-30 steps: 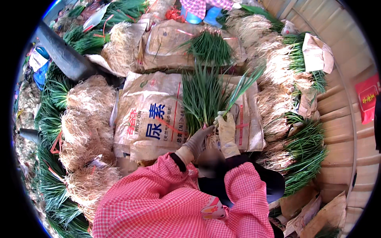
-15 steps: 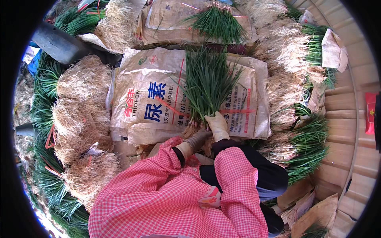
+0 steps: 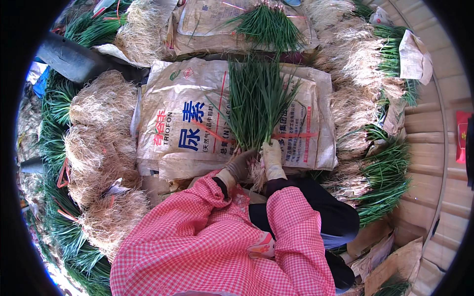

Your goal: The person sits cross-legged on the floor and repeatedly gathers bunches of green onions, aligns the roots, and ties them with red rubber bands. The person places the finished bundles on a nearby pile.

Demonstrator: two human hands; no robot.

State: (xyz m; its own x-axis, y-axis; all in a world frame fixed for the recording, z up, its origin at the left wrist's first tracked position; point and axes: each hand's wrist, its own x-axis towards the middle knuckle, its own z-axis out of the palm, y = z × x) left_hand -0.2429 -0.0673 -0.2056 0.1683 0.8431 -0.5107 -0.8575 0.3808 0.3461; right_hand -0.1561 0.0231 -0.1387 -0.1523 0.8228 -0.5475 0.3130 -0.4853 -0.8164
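A bunch of rooted chives lies on a pale woven sack in front of me, its long green leaves pointing away. My left hand, in a dark-fronted glove, is closed around the lower stems on the left. My right hand, in a cream glove, grips some stems at the right side of the bunch. Between both hands, pale roots hang toward me. The fingertips are partly hidden by stems.
Bundles with bushy roots line the left side, with more root bundles on the right. A second sack beyond holds a loose bunch of chives. A dark, rounded object juts in at upper left. Cardboard pieces lie at lower right.
My right hand has shifted slightly toward me and right, and the leaves have parted into two clumps. My left hand has moved up to the stem bases.
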